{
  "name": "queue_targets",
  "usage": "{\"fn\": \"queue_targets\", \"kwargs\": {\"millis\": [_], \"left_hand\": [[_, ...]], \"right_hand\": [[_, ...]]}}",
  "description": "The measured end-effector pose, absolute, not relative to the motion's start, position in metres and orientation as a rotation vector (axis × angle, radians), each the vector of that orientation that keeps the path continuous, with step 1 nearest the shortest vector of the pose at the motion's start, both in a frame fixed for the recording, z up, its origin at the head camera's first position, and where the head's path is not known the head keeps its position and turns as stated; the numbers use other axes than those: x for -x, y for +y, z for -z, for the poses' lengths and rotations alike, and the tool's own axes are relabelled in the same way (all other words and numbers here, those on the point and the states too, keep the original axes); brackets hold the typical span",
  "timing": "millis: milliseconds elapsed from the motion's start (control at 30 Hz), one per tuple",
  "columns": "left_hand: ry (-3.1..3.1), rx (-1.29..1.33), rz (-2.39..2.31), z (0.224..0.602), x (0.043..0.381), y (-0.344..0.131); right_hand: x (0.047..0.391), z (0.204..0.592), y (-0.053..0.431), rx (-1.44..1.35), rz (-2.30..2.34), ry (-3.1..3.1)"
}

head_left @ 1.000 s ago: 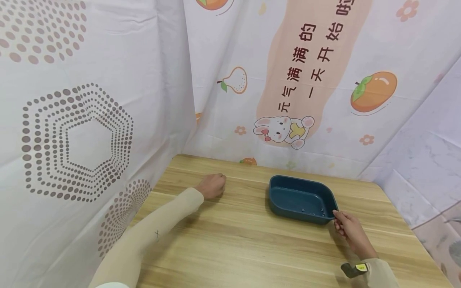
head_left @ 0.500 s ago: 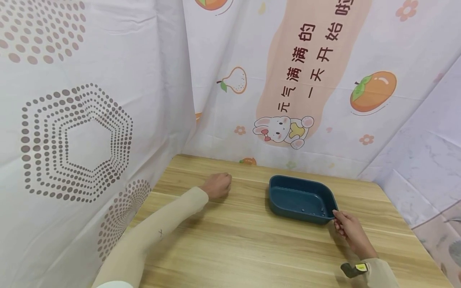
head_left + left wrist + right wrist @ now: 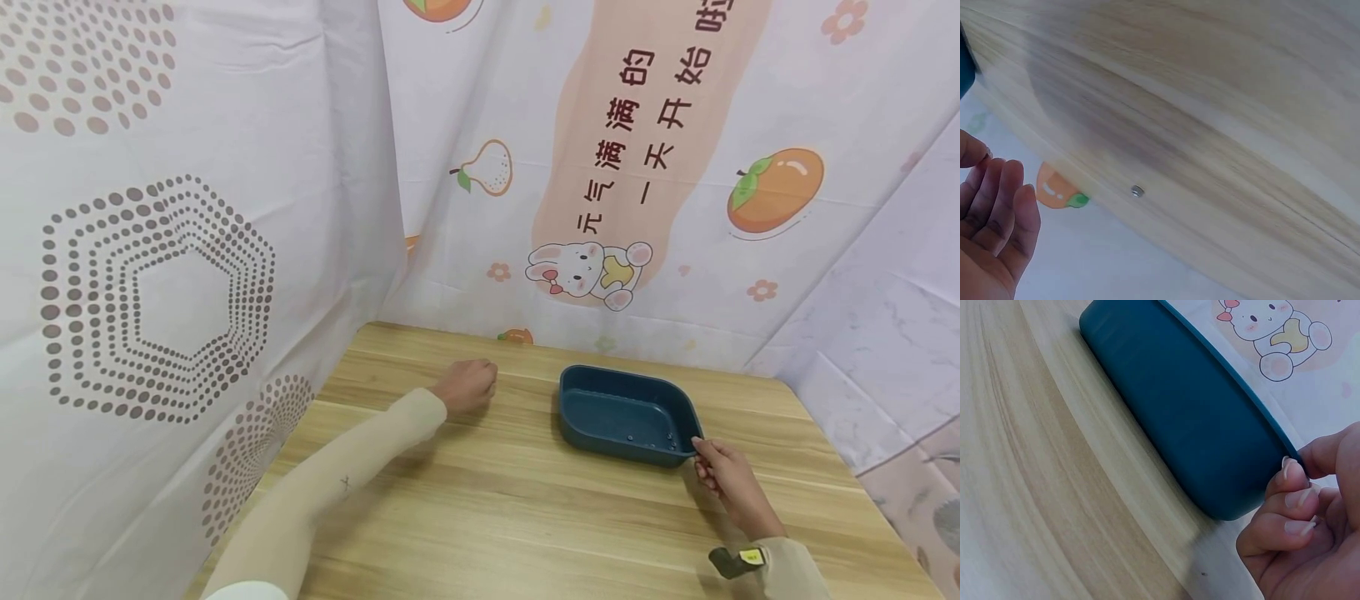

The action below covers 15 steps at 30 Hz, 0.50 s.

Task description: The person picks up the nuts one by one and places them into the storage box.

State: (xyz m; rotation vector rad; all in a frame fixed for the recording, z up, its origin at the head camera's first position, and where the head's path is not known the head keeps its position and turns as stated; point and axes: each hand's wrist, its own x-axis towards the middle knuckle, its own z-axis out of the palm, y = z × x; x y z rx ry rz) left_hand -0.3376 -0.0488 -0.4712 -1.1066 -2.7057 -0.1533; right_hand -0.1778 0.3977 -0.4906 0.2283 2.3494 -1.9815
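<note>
My left hand [image 3: 467, 386] is over the back left of the table, to the left of a dark teal plastic box [image 3: 600, 450]. In the left wrist view, its thumb and forefinger pinch a tiny shiny piece [image 3: 987, 154], seemingly a metal nut and mostly hidden. A loose metal nut [image 3: 1137, 191] lies on the wood near the table's back edge. My right hand [image 3: 727, 479] grips the near right corner of the box's rim, thumb on top and fingers curled beneath. Several small metal nuts [image 3: 670, 437] lie inside the box, mostly toward its right end.
The wood-grain table [image 3: 480, 517] meets a printed curtain [image 3: 480, 300] along its back edge. Another white curtain [image 3: 187, 308] hangs close on the left side. A tiny dark speck [image 3: 1204, 573] shows near the box in the right wrist view.
My left hand has slid steadily to the right, toward the box, with its fingers still pinched. The right hand and the box have stayed in place.
</note>
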Motion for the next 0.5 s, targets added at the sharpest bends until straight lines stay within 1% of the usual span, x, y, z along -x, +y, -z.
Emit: {"fn": "queue_targets", "kwargs": {"millis": [500], "left_hand": [[-2.656, 1.188, 0.150, 0.464, 0.332, -0.019]], "right_hand": [[0.178, 0.491, 0.397, -0.213, 2.011, 2.332]]}}
